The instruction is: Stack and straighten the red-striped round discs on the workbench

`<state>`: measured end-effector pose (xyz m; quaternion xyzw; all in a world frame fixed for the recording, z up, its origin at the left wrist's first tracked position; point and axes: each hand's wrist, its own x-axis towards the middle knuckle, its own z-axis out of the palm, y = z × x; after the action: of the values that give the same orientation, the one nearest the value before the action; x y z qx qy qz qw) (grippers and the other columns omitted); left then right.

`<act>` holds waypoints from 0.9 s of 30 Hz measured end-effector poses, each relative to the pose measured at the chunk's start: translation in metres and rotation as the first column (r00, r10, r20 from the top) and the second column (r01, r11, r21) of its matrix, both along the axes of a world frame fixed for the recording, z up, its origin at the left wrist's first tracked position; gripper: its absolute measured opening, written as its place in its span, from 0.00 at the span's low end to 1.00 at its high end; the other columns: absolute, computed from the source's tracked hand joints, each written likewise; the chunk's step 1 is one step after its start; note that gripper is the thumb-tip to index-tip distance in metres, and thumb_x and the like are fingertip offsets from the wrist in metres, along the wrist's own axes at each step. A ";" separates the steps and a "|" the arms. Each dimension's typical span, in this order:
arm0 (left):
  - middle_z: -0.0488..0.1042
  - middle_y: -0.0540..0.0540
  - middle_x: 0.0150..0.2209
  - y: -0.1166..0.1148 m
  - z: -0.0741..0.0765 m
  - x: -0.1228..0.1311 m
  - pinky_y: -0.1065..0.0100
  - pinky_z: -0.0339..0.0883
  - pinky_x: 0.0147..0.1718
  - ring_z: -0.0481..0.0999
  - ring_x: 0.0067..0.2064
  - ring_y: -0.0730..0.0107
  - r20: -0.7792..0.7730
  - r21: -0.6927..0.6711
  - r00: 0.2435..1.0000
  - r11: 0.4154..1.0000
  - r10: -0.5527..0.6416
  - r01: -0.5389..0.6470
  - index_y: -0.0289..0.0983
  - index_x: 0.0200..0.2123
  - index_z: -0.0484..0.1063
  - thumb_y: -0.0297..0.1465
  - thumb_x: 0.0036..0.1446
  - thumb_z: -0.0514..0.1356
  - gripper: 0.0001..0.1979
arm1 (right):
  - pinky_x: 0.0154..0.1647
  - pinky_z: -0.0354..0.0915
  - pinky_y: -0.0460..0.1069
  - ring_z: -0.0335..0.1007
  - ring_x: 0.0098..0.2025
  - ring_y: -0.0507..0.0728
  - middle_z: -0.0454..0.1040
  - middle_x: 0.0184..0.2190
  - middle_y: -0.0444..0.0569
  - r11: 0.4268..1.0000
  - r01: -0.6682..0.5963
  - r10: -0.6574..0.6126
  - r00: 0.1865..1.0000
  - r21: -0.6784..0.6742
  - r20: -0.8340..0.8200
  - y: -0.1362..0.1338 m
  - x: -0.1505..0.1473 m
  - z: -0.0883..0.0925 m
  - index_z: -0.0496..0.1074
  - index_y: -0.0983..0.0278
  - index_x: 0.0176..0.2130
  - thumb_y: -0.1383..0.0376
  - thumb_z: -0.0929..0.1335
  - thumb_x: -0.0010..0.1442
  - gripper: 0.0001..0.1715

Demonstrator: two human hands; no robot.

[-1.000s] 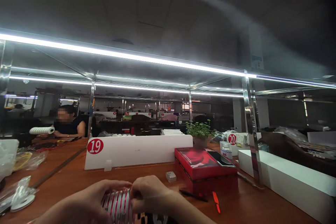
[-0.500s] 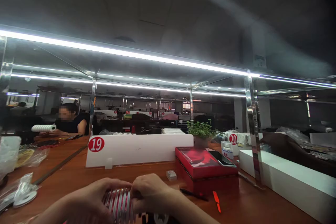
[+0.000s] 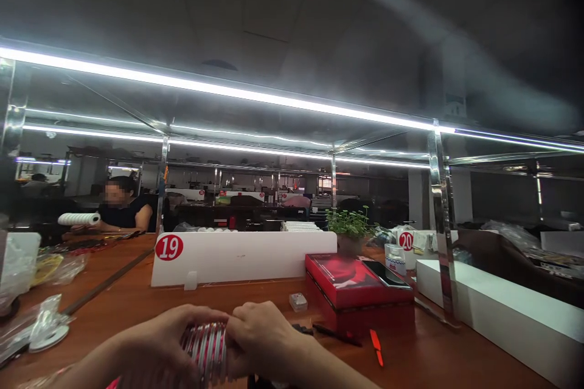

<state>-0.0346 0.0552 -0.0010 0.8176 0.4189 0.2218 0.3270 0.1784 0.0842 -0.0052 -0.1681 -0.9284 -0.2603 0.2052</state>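
Note:
A ridged roll [image 3: 207, 346] with white, silvery and pink bands is at the bottom of the view, partly cut off by the frame edge. My left hand [image 3: 166, 337] wraps round its left side, thumb and fingers curved over it. At the roll's right end is my right hand [image 3: 258, 331], its fingers curled in and pressed against the bands. Those fingertips are hidden, so whether they pinch a thread or other small piece does not show. Dark items lie partly hidden below my right wrist.
A red box [image 3: 337, 292] with a phone [image 3: 387, 274] on top stands right of centre. Nearby are a small clear case [image 3: 298, 302], an orange tool [image 3: 376, 347] and a white divider [image 3: 255, 258]. Plastic bags [image 3: 48, 316] lie left. A co-worker [image 3: 123, 206] sits across.
The view has shifted slightly. Both hands keep their places on the roll, with only a small movement of the right hand's fingers.

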 end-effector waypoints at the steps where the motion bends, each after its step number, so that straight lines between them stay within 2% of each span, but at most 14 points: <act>1: 0.75 0.57 0.46 0.000 0.000 0.000 0.69 0.64 0.43 0.72 0.47 0.61 -0.010 0.010 1.000 1.000 0.013 -0.013 0.49 0.53 0.66 0.18 0.30 0.65 0.42 | 0.15 0.42 0.49 0.66 0.23 0.53 0.73 0.25 0.42 0.999 -0.004 0.006 0.998 0.042 -0.060 0.000 0.001 -0.006 0.67 0.62 0.26 0.52 0.72 0.47 0.18; 4: 0.73 0.56 0.50 0.002 -0.002 -0.002 0.67 0.61 0.49 0.69 0.52 0.59 -0.020 0.014 0.999 0.999 0.043 -0.042 0.48 0.52 0.67 0.19 0.29 0.66 0.41 | 0.17 0.46 0.49 0.64 0.23 0.52 0.70 0.23 0.40 0.980 -0.055 0.100 0.967 0.193 -0.236 0.002 0.007 -0.022 0.64 0.61 0.24 0.60 0.71 0.49 0.12; 7: 0.72 0.55 0.51 0.002 -0.003 -0.002 0.66 0.61 0.50 0.69 0.52 0.59 -0.016 -0.002 0.999 0.999 0.034 -0.034 0.47 0.52 0.67 0.18 0.29 0.66 0.42 | 0.18 0.49 0.49 0.60 0.22 0.51 0.68 0.22 0.40 0.951 -0.145 0.226 0.929 0.273 -0.294 0.002 0.012 -0.032 0.62 0.62 0.23 0.67 0.67 0.47 0.07; 11: 0.74 0.57 0.49 0.001 -0.003 0.002 0.66 0.60 0.51 0.70 0.51 0.59 -0.003 -0.009 1.000 1.000 0.009 -0.009 0.47 0.51 0.68 0.17 0.27 0.66 0.42 | 0.18 0.51 0.48 0.59 0.20 0.50 0.67 0.20 0.40 0.930 -0.190 0.289 0.907 0.316 -0.306 0.000 0.012 -0.034 0.61 0.62 0.22 0.70 0.63 0.46 0.04; 16: 0.74 0.57 0.49 0.003 -0.002 0.002 0.65 0.60 0.51 0.69 0.52 0.58 -0.025 0.015 0.999 0.999 0.038 -0.038 0.48 0.51 0.68 0.19 0.27 0.68 0.42 | 0.16 0.49 0.48 0.57 0.18 0.51 0.65 0.17 0.39 0.899 -0.156 0.311 0.886 0.410 -0.343 -0.003 0.008 -0.034 0.64 0.62 0.23 0.71 0.62 0.43 0.05; 18: 0.73 0.56 0.50 0.003 -0.001 0.003 0.65 0.61 0.51 0.70 0.52 0.58 -0.041 0.021 0.998 0.999 0.043 -0.042 0.47 0.51 0.68 0.19 0.26 0.67 0.43 | 0.16 0.50 0.47 0.60 0.19 0.51 0.67 0.18 0.39 0.921 -0.182 0.313 0.873 0.345 -0.374 -0.001 0.011 -0.034 0.66 0.61 0.24 0.68 0.64 0.44 0.02; 19: 0.73 0.55 0.51 0.001 0.000 0.004 0.64 0.61 0.51 0.70 0.52 0.57 -0.047 0.026 0.998 0.998 0.050 -0.048 0.47 0.52 0.67 0.19 0.27 0.67 0.43 | 0.17 0.52 0.47 0.62 0.20 0.52 0.69 0.20 0.40 0.946 -0.183 0.283 0.868 0.268 -0.408 0.000 0.013 -0.034 0.69 0.59 0.26 0.66 0.65 0.45 0.03; 21: 0.72 0.54 0.52 -0.005 -0.001 0.006 0.62 0.60 0.53 0.69 0.53 0.54 -0.056 0.054 0.996 0.996 0.076 -0.073 0.48 0.54 0.65 0.22 0.29 0.68 0.43 | 0.22 0.57 0.46 0.68 0.25 0.52 0.73 0.25 0.41 0.992 -0.125 0.125 0.854 0.033 -0.505 0.004 0.018 -0.032 0.72 0.56 0.35 0.65 0.66 0.49 0.10; 23: 0.67 0.53 0.57 -0.013 -0.007 0.008 0.57 0.57 0.55 0.64 0.57 0.51 -0.143 0.212 0.976 0.968 0.164 -0.132 0.52 0.56 0.62 0.31 0.37 0.68 0.39 | 0.27 0.60 0.45 0.71 0.29 0.53 0.75 0.28 0.43 0.976 -0.045 -0.080 0.838 -0.214 -0.540 0.008 0.022 -0.030 0.74 0.56 0.38 0.67 0.66 0.54 0.12; 25: 0.57 0.53 0.63 -0.020 -0.018 0.008 0.52 0.51 0.58 0.56 0.62 0.50 -0.283 0.464 0.904 0.870 0.321 -0.164 0.58 0.57 0.57 0.38 0.47 0.63 0.34 | 0.29 0.61 0.43 0.71 0.30 0.52 0.76 0.28 0.43 0.941 -0.024 -0.161 0.846 -0.337 -0.508 0.010 0.023 -0.027 0.76 0.57 0.34 0.68 0.66 0.55 0.09; 27: 0.50 0.53 0.64 -0.025 -0.033 0.007 0.46 0.50 0.58 0.52 0.63 0.51 -0.410 0.663 0.794 0.744 0.450 -0.080 0.62 0.59 0.48 0.34 0.56 0.54 0.30 | 0.30 0.60 0.42 0.72 0.30 0.51 0.77 0.28 0.41 0.925 -0.062 -0.134 0.870 -0.375 -0.474 0.011 0.021 -0.025 0.77 0.56 0.33 0.67 0.68 0.55 0.07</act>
<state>-0.0272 0.0300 -0.0340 0.8341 0.5155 0.1494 -0.1271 0.1992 0.0954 -0.0298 -0.2825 -0.8747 -0.0286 0.3928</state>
